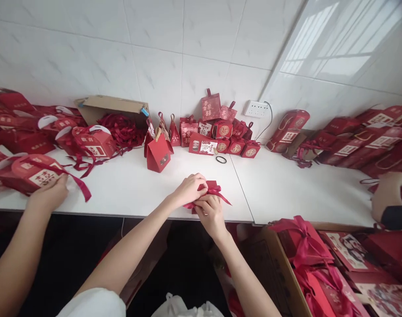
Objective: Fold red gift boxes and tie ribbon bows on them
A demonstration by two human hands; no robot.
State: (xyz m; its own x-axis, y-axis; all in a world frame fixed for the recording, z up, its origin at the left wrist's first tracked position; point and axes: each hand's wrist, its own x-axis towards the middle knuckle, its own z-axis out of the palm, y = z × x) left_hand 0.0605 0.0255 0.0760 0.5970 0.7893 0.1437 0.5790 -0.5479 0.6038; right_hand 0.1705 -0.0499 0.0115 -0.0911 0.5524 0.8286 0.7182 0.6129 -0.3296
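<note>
A small red box (210, 183) with a dark pink ribbon (215, 189) lies near the front edge of the white table, mostly covered by my hands. My left hand (190, 189) is closed on the ribbon at the box's upper left, its fingers bent and pressed together. Below and to the right, my right hand (211, 214) is closed on the ribbon too, its fingertips close to those of my left. Ribbon ends stick out to the right and lower left.
Beyond my hands stand a red gift bag (158, 154), small red boxes (236, 145) and a black ring (221, 160). Another person's hand (51, 193) holds a red box (29, 172) at left. A carton (276, 268) of ribboned boxes stands at lower right.
</note>
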